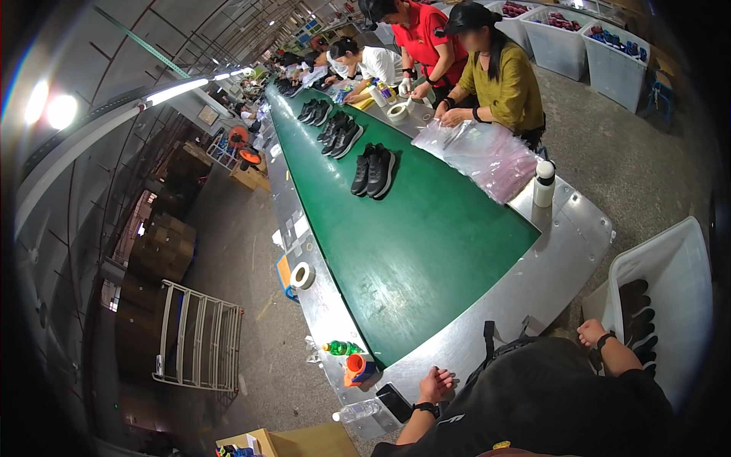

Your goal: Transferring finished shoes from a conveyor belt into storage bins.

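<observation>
My left hand is over the metal end of the table, its fingers loosely bent and apart, nothing in them. Just beside it lies a black phone. Off to the right, my right hand is closed with nothing visible in it. It is by the rim of a white plastic bin, inside which dark insole-shaped pieces stand in a row. Farther up, a pair of black sneakers rests on the green conveyor belt, with more black shoes behind it.
Near the left corner are a green bottle, an orange-and-blue tape dispenser and a clear bottle. A white tape roll lies on the left edge. Plastic bags and a white bottle are at right, near co-workers.
</observation>
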`<state>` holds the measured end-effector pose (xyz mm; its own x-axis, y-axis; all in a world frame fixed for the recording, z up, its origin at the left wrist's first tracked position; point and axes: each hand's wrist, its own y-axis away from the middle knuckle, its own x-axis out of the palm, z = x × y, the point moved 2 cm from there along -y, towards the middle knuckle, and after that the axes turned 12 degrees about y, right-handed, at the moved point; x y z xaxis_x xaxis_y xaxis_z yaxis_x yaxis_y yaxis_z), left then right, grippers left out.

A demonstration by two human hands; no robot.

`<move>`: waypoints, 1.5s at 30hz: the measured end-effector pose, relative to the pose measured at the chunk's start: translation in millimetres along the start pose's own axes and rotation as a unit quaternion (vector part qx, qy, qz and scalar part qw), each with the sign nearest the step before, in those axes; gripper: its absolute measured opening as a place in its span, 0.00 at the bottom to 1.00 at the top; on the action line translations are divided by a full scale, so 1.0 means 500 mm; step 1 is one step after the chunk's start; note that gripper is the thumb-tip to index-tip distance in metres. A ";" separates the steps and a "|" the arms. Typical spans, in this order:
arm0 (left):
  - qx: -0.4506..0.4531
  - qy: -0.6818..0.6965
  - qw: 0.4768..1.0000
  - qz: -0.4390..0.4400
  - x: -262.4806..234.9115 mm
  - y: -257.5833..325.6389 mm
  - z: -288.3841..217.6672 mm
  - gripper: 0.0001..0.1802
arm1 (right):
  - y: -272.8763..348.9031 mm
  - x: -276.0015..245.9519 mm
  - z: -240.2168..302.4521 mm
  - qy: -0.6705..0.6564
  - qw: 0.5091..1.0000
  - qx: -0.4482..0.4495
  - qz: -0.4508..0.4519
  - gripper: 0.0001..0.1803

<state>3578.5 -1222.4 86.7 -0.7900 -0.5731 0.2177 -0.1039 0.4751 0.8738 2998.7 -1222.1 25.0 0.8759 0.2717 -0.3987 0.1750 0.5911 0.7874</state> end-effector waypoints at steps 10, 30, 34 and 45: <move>0.004 0.015 1.000 0.005 -0.005 -0.004 0.003 0.22 | -0.010 0.003 -0.011 0.009 1.000 -0.001 0.004 0.11; -0.002 0.010 1.000 0.001 -0.009 -0.013 0.003 0.22 | 0.009 0.002 0.011 0.015 1.000 0.004 -0.002 0.11; 0.003 0.009 1.000 0.003 -0.008 -0.009 0.002 0.23 | 0.011 0.003 0.014 0.006 1.000 0.005 0.000 0.11; -0.003 0.013 1.000 0.001 -0.012 -0.015 0.004 0.23 | 0.007 0.006 0.009 -0.007 1.000 -0.003 -0.001 0.10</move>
<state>3583.0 -1221.0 78.0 -0.7747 -0.5890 0.2301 -0.0986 0.4719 0.8761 3004.0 -1222.3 28.7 0.8820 0.2597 -0.3933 0.1742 0.5957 0.7841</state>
